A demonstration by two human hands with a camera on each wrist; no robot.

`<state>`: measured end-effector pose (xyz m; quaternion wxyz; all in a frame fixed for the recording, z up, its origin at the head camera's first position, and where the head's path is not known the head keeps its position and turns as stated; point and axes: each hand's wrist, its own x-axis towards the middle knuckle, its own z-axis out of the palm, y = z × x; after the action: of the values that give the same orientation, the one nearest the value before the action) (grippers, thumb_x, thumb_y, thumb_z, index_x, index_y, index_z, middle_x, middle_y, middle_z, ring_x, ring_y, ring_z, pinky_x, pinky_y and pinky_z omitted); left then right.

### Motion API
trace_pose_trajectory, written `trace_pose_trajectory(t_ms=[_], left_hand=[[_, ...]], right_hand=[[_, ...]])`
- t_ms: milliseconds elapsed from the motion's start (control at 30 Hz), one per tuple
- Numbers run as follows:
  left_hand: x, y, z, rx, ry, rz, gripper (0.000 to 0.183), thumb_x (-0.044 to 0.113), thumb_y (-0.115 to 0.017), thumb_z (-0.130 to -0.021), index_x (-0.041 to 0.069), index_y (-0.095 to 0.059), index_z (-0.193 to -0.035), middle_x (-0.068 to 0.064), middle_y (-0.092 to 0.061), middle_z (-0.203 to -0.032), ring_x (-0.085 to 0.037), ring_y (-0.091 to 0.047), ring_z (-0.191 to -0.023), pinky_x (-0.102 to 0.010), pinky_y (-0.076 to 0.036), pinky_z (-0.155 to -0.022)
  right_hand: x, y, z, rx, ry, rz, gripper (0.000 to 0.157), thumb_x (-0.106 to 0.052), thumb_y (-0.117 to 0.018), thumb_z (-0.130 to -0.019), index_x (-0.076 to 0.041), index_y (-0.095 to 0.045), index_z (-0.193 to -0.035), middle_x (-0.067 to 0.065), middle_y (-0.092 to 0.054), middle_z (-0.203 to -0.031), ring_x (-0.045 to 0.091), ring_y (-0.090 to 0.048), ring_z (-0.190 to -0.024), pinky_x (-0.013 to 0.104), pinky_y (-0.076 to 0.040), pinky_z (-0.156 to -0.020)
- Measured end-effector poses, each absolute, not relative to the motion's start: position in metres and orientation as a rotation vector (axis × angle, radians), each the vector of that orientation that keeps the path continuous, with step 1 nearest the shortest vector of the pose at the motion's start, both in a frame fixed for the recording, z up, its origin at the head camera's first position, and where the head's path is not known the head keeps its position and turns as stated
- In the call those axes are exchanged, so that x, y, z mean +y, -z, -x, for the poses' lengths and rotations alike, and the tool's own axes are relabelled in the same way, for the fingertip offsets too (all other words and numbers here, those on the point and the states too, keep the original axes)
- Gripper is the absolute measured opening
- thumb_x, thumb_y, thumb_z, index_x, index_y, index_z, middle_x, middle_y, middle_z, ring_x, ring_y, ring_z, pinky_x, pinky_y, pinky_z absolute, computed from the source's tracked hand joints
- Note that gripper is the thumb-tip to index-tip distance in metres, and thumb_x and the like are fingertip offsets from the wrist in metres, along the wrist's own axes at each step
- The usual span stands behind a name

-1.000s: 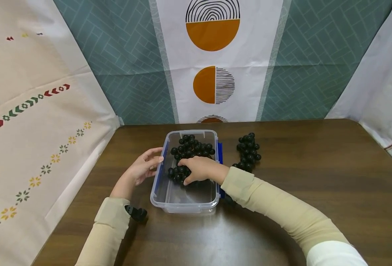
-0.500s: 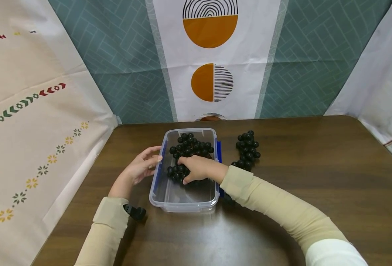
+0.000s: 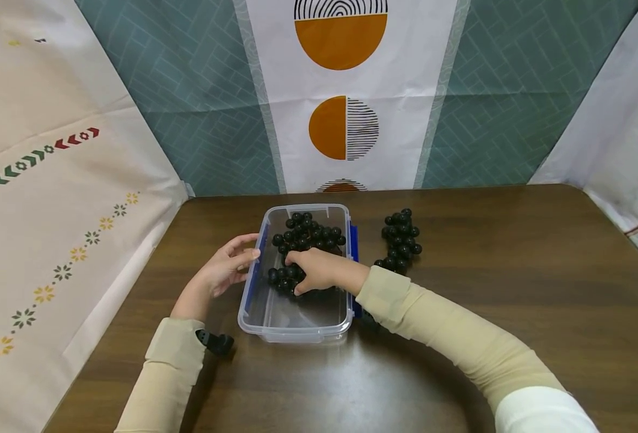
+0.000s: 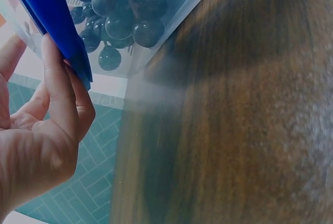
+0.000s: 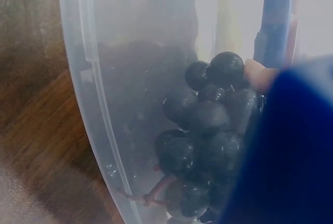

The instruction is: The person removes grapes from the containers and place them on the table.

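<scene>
Over the last 1 s almost nothing has shifted. At the frame's center, the right hand (image 3: 321, 269) stays inside the clear storage container (image 3: 281, 317), thumb and fingers curled around the lower black grape cluster (image 3: 279, 278); the grapes lie as they did, which suggests a pause in handling them. The upper grape cluster (image 3: 305, 231) sits beyond; whether the 2 join is hidden. The left hand (image 3: 225, 264), fingers relaxed, touches the container's blue latch (image 4: 60, 21). Another grape bunch (image 3: 400, 237) rests right of center, on the wooden table (image 3: 513, 270).

This looks like a curtained-off tabletop space: patterned cloths (image 3: 205, 102) surround a wooden table (image 3: 492, 270).
</scene>
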<state>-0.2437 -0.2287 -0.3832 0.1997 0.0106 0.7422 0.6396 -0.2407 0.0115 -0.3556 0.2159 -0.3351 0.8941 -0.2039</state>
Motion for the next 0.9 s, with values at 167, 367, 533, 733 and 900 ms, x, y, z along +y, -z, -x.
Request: trace_pose_trajectory(t_ms=[167,367,533,733,900], left_hand=[[-0.2278,0.3832,0.2431,2.054,-1.796,-0.018,0.057,0.024,-0.058,-0.096,0.014,-0.032,-0.145,0.001,-0.054,-0.112,-0.013,-0.059,-0.095,-0.03,-0.053,-0.078],[-0.2276,0.3817,0.2437,2.051,-1.813,-0.018,0.056,0.024,-0.058,-0.096,0.014,-0.033,-0.144,-0.004,-0.053,-0.116,-0.014,-0.06,-0.097,-0.029,-0.053,-0.078],[-0.229,0.3831,0.2433,2.05,-1.825,-0.013,0.055,0.024,-0.059,-0.095,0.016,-0.035,-0.143,-0.002,-0.054,-0.114,-0.013,-0.06,-0.094,-0.029,-0.053,-0.077],[-0.2306,0.3845,0.2426,2.061,-1.826,-0.016,0.054,0.024,-0.059,-0.095,0.016,-0.035,-0.143,0.0,-0.055,-0.111,-0.012,-0.06,-0.093,-0.03,-0.053,-0.078],[-0.2296,0.3837,0.2434,2.05,-1.827,-0.026,0.056,0.024,-0.058,-0.096,0.014,-0.033,-0.145,-0.003,-0.054,-0.116,-0.014,-0.06,-0.097,-0.03,-0.053,-0.079]], right_hand=[[0.0138,0.3559,0.2388,2.477,0.592,0.913,0.055,-0.022,-0.074,-0.084,-0.011,-0.048,-0.132,0.011,-0.056,-0.132,0.021,-0.059,-0.112,0.037,-0.049,-0.093],[0.0142,0.3551,0.2405,2.473,0.602,0.932,0.053,-0.021,-0.073,-0.084,-0.011,-0.049,-0.13,0.011,-0.058,-0.129,0.019,-0.061,-0.106,0.037,-0.05,-0.09],[0.0137,0.355,0.2403,2.46,0.615,0.95,0.051,-0.02,-0.073,-0.084,-0.012,-0.049,-0.129,0.01,-0.059,-0.128,0.017,-0.061,-0.101,0.036,-0.05,-0.088],[0.0139,0.356,0.2405,2.46,0.642,0.995,0.049,-0.018,-0.074,-0.084,-0.011,-0.052,-0.127,0.009,-0.058,-0.129,0.019,-0.06,-0.104,0.036,-0.05,-0.089],[0.0171,0.357,0.2407,2.466,0.691,0.997,0.048,-0.016,-0.073,-0.084,-0.011,-0.053,-0.127,0.01,-0.057,-0.131,0.024,-0.056,-0.117,0.039,-0.048,-0.093]])
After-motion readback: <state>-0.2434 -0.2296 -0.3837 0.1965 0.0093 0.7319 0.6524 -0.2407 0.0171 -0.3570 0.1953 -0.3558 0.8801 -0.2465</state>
